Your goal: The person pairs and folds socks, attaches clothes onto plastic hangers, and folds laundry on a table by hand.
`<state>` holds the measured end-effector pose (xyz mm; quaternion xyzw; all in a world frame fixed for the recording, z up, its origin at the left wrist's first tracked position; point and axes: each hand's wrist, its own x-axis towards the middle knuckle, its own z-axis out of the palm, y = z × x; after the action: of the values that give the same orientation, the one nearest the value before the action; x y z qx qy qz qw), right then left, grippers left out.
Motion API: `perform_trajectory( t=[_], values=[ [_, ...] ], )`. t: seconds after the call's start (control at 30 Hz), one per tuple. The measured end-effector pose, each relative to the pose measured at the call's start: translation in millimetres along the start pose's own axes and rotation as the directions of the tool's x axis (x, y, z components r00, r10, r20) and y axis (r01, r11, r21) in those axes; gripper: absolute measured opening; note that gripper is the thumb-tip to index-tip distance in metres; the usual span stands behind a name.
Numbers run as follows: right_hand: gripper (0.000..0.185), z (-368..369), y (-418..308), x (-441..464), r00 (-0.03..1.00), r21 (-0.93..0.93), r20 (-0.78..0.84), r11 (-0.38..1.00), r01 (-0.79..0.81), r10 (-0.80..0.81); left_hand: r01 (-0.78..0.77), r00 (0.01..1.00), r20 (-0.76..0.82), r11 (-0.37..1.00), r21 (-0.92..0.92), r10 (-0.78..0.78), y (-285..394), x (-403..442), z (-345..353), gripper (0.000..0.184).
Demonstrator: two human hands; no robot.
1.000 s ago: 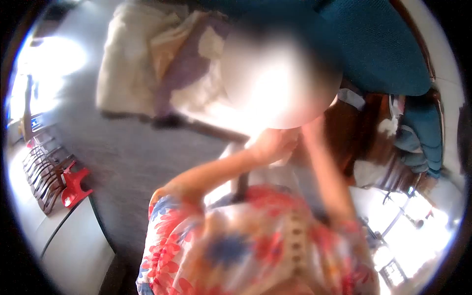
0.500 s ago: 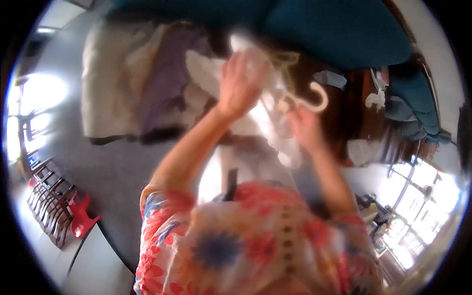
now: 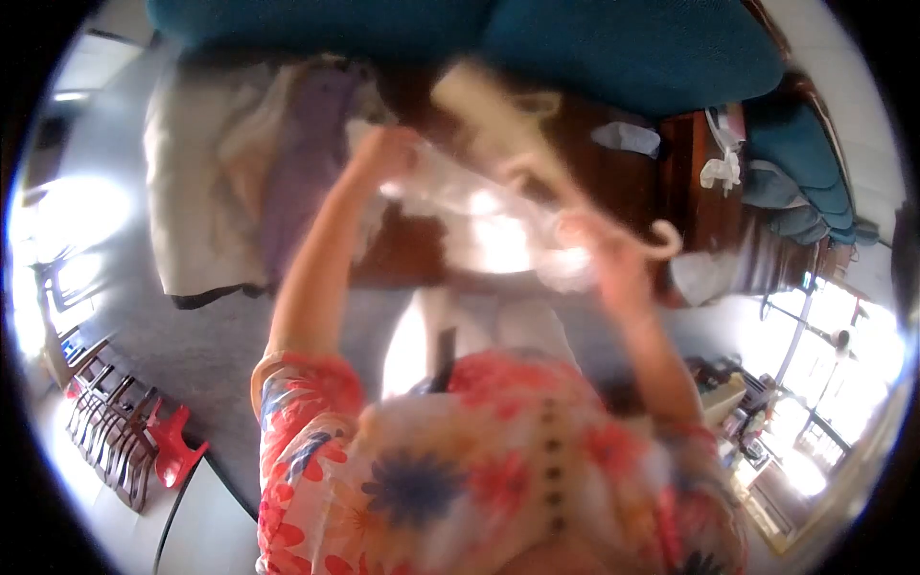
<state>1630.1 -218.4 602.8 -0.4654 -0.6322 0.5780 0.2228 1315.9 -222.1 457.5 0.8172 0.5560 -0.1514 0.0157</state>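
A sheer white garment (image 3: 484,230) is stretched between my two hands, with bright light on its middle. My left hand (image 3: 385,153) is closed on its left end, fingers blurred. At the other end, my right hand (image 3: 613,257) grips a cream clothes hanger (image 3: 522,129) near its hook, together with bunched white cloth. The hanger slants up and away to the left, its hook curling out to the right of my hand. It appears separate from the cloth along most of its length. Left of my left hand lies a purple garment (image 3: 305,144).
Cream clothing (image 3: 192,172) lies beside the purple garment on a dark brown surface (image 3: 412,240). Teal cushions (image 3: 632,57) run along the back. A grey-white bundle (image 3: 628,139) and white tissue (image 3: 721,172) lie at right. A red stool (image 3: 174,446) stands at lower left.
My left hand has moved left, spreading the white garment sideways. My right hand has shifted right and slightly down with the hanger, whose long body now shows clear of the cloth.
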Motion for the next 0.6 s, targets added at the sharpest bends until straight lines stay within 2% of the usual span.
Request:
perform_trajectory(
  t=[0.03, 0.07, 0.1, 0.13, 0.17, 0.2, 0.27, 0.3, 0.33, 0.4, 0.43, 0.47, 0.53, 0.6],
  values=[
    [0.028, -2, -8, 7, 0.998, 0.112, -0.039, 0.992, 0.062, -0.058, -0.126, 0.991, 0.046, 0.991, -0.048, 0.128, 4, 1, 32, 0.012],
    [0.035, -10, -7, 15, 0.994, 0.155, -0.086, 0.986, -0.056, 0.070, -0.250, 0.962, 0.085, 0.963, -0.103, 0.259, 7, 4, 48, 0.015],
    [0.038, -18, 2, 23, 0.988, 0.391, -0.117, 0.919, -0.043, 0.096, -0.274, 0.960, 0.048, 0.959, -0.065, 0.277, 16, -3, 28, 0.016],
    [0.040, -25, 11, 30, 0.982, 0.602, -0.143, 0.798, -0.015, 0.126, -0.227, 0.968, 0.078, 0.963, -0.148, 0.240, 31, -10, 9, 0.018],
    [0.038, -31, 9, 34, 0.980, 0.622, -0.147, 0.783, -0.014, 0.134, -0.174, 0.973, 0.107, 0.958, -0.227, 0.202, 47, -17, -11, 0.019],
    [0.038, -37, 8, 39, 0.976, 0.578, -0.189, 0.816, 0.023, 0.106, -0.027, 0.967, 0.222, 0.914, -0.405, 0.127, 58, -20, -19, 0.019],
    [0.037, -48, 7, 45, 0.985, 0.676, -0.161, 0.734, 0.061, 0.066, 0.102, 0.919, 0.362, 0.790, -0.604, 0.158, 78, -28, -16, 0.024],
    [0.037, -50, 1, 48, 0.977, 0.672, -0.208, 0.733, 0.102, 0.054, 0.062, 0.955, 0.268, 0.799, -0.598, 0.127, 87, -37, 4, 0.035],
    [0.031, -53, 2, 50, 0.968, 0.640, -0.250, 0.753, 0.149, 0.020, 0.084, 0.975, 0.212, 0.780, -0.620, 0.063, 85, -40, 6, 0.037],
    [0.026, -60, -3, 49, 0.970, 0.405, -0.224, 0.914, 0.003, 0.096, 0.124, 0.992, 0.108, 0.736, -0.665, -0.069, 81, -44, 5, 0.041],
    [0.025, -53, -11, 46, 0.962, 0.183, -0.234, 0.978, -0.095, 0.137, 0.325, 0.946, 0.286, 0.467, -0.822, -0.154, 63, -45, -44, 0.047],
    [0.024, -54, -10, 41, 0.946, 0.116, -0.124, 0.951, -0.287, 0.300, 0.361, 0.927, 0.326, 0.205, -0.910, -0.186, 47, -51, -70, 0.056],
    [0.023, -46, -7, 26, 0.854, -0.073, 0.193, 0.875, -0.478, 0.483, 0.201, 0.888, 0.284, -0.249, -0.947, -0.362, 35, -52, -64, 0.062],
    [0.023, -40, -11, 21, 0.806, -0.131, 0.308, 0.862, -0.489, 0.505, 0.171, 0.946, 0.246, -0.316, -0.933, -0.213, 41, -52, -57, 0.061]
  ],
)
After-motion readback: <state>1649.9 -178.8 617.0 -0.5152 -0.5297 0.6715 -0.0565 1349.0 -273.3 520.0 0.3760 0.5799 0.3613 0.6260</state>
